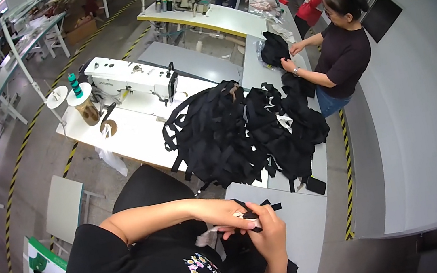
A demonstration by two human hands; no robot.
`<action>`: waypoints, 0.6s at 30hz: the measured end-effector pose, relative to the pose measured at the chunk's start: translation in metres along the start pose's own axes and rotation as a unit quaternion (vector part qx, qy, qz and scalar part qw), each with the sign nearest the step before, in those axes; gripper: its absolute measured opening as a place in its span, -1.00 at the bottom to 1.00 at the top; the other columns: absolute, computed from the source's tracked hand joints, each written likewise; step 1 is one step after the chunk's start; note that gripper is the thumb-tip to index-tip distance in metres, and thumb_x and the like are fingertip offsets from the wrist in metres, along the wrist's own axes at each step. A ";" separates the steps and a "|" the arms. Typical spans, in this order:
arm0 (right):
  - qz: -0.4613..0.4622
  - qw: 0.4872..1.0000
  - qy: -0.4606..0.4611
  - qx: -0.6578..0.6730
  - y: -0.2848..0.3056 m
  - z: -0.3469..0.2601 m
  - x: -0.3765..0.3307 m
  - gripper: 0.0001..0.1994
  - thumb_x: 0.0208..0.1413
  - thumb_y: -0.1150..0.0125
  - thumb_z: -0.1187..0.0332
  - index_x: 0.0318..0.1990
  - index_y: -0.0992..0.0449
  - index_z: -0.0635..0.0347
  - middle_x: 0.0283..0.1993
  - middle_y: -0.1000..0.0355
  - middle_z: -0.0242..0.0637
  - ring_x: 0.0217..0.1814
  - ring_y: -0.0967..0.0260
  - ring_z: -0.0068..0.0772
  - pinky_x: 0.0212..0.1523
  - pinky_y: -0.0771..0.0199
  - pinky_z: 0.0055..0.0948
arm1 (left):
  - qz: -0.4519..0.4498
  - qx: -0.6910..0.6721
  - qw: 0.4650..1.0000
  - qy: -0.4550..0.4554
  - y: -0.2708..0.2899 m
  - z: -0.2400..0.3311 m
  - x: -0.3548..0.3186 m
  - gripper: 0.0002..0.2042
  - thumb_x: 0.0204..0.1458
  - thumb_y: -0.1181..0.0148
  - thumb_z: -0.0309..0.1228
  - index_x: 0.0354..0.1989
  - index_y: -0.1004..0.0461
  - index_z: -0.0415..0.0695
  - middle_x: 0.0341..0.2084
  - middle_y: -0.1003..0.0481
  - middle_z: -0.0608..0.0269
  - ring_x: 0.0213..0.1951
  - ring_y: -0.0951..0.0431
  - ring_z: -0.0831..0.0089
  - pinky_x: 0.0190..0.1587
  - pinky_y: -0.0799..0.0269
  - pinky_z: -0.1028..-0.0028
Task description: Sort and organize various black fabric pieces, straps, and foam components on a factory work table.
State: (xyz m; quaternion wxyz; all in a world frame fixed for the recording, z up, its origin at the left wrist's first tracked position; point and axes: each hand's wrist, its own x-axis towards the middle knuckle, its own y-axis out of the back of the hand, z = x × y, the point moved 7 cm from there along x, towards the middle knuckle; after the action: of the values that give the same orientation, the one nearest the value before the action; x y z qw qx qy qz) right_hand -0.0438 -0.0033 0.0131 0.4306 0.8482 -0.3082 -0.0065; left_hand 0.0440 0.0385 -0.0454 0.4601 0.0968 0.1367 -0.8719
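My left hand (226,214) and my right hand (267,228) meet in front of my chest, fingers closed in a pinch. Between them is a small black fabric piece (252,221) with some white on it; its exact kind is hard to make out. A crumpled white strip (207,237) hangs beside my left hand. Below both hands, more black fabric (242,255) lies over my lap. Just beyond, a large heap of black fabric pieces with straps (212,132) covers the table, and a second black fabric pile (282,131) sits to its right.
A white sewing machine (129,79) stands on the table at left, with a teal thread cone (75,86) next to it. A dark phone (315,185) lies at the right table edge. A co-worker (340,48) handles black fabric at far right. A grey stool (64,204) is at left.
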 end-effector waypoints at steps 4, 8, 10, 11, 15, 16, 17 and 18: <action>0.086 0.996 0.027 -0.022 0.012 -0.005 -0.005 -0.54 -0.31 -0.26 0.58 -0.10 -0.49 0.12 -0.28 -0.42 -0.21 -0.32 -0.44 -0.19 -0.38 -0.44 -0.37 | 0.130 0.110 0.984 -0.043 0.008 0.042 -0.023 -0.55 0.13 -0.06 0.00 -0.20 -0.35 -0.24 -0.63 -0.41 0.28 -0.57 -0.48 0.53 -0.52 -0.34 0.56; 0.121 0.990 0.027 -0.060 0.023 -0.016 -0.003 -0.51 -0.37 -0.30 0.62 -0.12 -0.50 0.11 -0.26 -0.41 -0.20 -0.28 -0.44 -0.19 -0.36 -0.46 -0.38 | 0.087 0.221 0.966 -0.103 0.009 0.031 -0.011 -0.59 0.12 -0.10 -0.06 -0.25 -0.40 -0.25 -0.59 -0.45 0.25 -0.60 -0.43 0.44 -0.57 -0.32 0.51; 0.133 0.989 0.024 -0.053 0.028 -0.013 -0.003 -0.51 -0.36 -0.32 0.59 -0.11 -0.50 0.12 -0.25 -0.42 -0.23 -0.29 -0.46 -0.21 -0.33 -0.48 -0.36 | 0.047 0.208 0.972 -0.103 0.008 0.042 -0.011 -0.62 0.14 -0.09 -0.08 -0.30 -0.41 -0.24 -0.61 -0.43 0.30 -0.62 -0.41 0.50 -0.59 -0.31 0.53; 0.141 0.990 0.009 0.001 0.031 -0.009 -0.003 -0.52 -0.36 -0.33 0.60 -0.11 -0.49 0.14 -0.25 -0.43 -0.21 -0.28 -0.46 -0.22 -0.32 -0.48 -0.38 | 0.019 0.154 0.985 -0.075 0.007 0.047 -0.011 -0.64 0.14 -0.09 -0.10 -0.30 -0.42 -0.24 -0.61 -0.43 0.33 -0.61 -0.40 0.54 -0.58 -0.31 0.55; 0.185 0.977 -0.059 0.090 0.048 0.011 -0.005 -0.58 -0.32 -0.31 0.64 -0.17 -0.50 0.22 -0.29 -0.45 -0.17 -0.26 -0.45 -0.18 -0.22 -0.43 -0.41 | -0.008 0.088 0.991 -0.100 0.016 0.088 -0.006 -0.69 0.12 -0.16 -0.17 -0.38 -0.43 -0.22 -0.67 -0.35 0.44 -0.60 -0.34 0.68 -0.58 -0.27 0.58; 0.206 0.972 -0.069 0.093 0.053 0.015 -0.001 -0.62 -0.28 -0.28 0.64 -0.18 -0.50 0.21 -0.30 -0.46 -0.18 -0.26 -0.45 -0.19 -0.20 -0.42 -0.41 | -0.003 0.129 0.988 -0.079 0.023 0.097 -0.006 -0.69 0.07 -0.22 -0.18 -0.36 -0.45 -0.23 -0.62 -0.39 0.38 -0.55 -0.35 0.65 -0.53 -0.29 0.54; 0.217 0.970 -0.075 0.084 0.061 0.012 0.005 -0.65 -0.22 -0.17 0.71 -0.17 -0.49 0.26 -0.28 -0.45 -0.25 -0.22 -0.41 -0.39 -0.15 -0.37 -0.51 | 0.038 0.238 0.959 -0.151 0.035 0.105 0.000 -0.68 0.01 -0.27 -0.19 -0.32 -0.45 -0.23 -0.55 -0.45 0.27 -0.51 -0.40 0.56 -0.44 -0.33 0.48; 0.241 0.963 -0.090 0.083 0.071 0.017 0.007 -0.65 -0.20 -0.15 0.72 -0.17 -0.49 0.26 -0.28 -0.46 -0.25 -0.21 -0.42 -0.41 -0.15 -0.38 -0.52 | 0.118 0.317 0.915 -0.220 0.043 0.124 0.000 -0.67 -0.03 -0.31 -0.22 -0.26 -0.43 -0.23 -0.48 -0.48 0.20 -0.43 -0.46 0.47 -0.36 -0.36 0.46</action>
State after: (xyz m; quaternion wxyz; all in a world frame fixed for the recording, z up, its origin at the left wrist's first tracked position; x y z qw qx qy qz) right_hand -0.0796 -0.0501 0.0562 0.3178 0.7776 -0.5405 0.0475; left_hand 0.0739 -0.0251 0.0649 0.5229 0.0592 -0.2639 -0.8083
